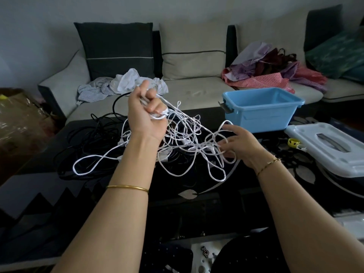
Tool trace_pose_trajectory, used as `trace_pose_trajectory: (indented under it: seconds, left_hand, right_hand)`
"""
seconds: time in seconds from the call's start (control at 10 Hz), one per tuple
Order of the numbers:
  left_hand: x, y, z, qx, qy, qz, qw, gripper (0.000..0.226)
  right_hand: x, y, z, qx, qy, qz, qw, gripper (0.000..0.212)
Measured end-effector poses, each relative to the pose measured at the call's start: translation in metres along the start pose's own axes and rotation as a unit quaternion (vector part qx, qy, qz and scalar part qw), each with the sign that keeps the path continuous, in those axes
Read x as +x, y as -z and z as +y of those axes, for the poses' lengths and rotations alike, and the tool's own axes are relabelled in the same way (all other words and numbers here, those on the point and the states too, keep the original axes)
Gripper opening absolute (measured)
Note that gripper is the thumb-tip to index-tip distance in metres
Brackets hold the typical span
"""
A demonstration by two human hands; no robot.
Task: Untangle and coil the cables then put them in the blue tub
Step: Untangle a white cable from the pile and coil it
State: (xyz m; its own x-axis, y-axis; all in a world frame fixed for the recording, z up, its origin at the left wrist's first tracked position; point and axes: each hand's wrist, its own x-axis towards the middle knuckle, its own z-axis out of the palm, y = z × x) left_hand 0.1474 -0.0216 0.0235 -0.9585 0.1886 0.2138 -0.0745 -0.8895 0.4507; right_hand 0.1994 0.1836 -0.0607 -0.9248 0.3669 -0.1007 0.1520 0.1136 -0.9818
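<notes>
Nearest to me are my two forearms, a gold bangle [128,187] on the left one and a thin gold bracelet [268,164] on the right one. They reach over the near edge of the dark table [206,205], and a bare strip of table lies between this edge and the cables.

My right hand [239,142] is low over the table, with the fingers spread and only a little bent, and the fingertips touch some loops of the white cable [187,138]. My left hand [146,113] is lifted higher, the fingers curled tight around a bunch of this same cable, so the strands hang from the fist down to the tangle on the table.

The black cables [94,133] lie in a loose heap on the left part, partly under the white loops.

The blue tub [262,109] stands at the far right edge of the table, open side up, with some bare table between it and my right hand. A white lid [331,146] lies on the right, just beside the tub, and a small yellow ring [292,143] is against its left edge.

Behind the table is the sofa [193,91] with heaps of clothes on it
</notes>
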Motion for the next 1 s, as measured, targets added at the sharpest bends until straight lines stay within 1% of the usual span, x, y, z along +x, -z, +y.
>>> trace_pose_trajectory:
  seconds: [0.1,0.2,0.3,0.4,0.5,0.6,0.7,0.8,0.9,1.0]
  left_hand:
    - [-0.001,-0.006,0.007,0.018,-0.04,0.018,0.999,0.025]
    - [-0.004,-0.016,0.01,0.056,-0.065,0.03,0.996,0.025]
    - [-0.007,-0.024,0.01,0.079,-0.082,0.031,0.993,0.022]
    - [-0.007,-0.027,0.014,0.078,-0.103,0.057,0.99,0.013]
    - [-0.01,-0.027,0.019,0.092,-0.131,0.082,0.984,0.008]
    - [-0.011,-0.028,0.022,0.146,-0.153,0.088,0.973,0.009]
    - [-0.008,-0.026,0.021,0.317,-0.184,0.084,0.927,0.024]
    - [-0.012,-0.017,0.008,0.483,-0.176,0.041,0.857,0.018]
    - [-0.013,-0.008,-0.005,0.516,-0.142,0.032,0.844,0.015]
    - [-0.008,-0.002,-0.012,0.524,-0.11,0.043,0.843,0.025]
  right_hand:
    - [0.009,0.01,0.005,0.062,-0.045,0.097,0.992,0.047]
    - [0.01,0.007,0.004,0.132,-0.086,0.194,0.968,0.038]
    - [0.019,0.0,0.004,0.399,-0.092,0.266,0.873,0.023]
    - [0.011,0.0,-0.005,0.468,-0.162,0.2,0.845,0.023]
    - [0.009,-0.01,-0.013,0.364,-0.119,0.206,0.901,0.023]
    - [0.01,-0.016,-0.026,0.159,0.071,0.283,0.943,0.025]
    - [0.003,-0.02,-0.038,0.031,0.138,0.254,0.957,0.029]
    - [-0.006,-0.012,-0.042,0.021,0.044,0.147,0.988,0.053]
    - [-0.012,-0.005,-0.039,0.162,-0.101,-0.017,0.981,0.08]
    - [-0.008,-0.007,-0.028,0.358,-0.124,-0.129,0.917,0.081]
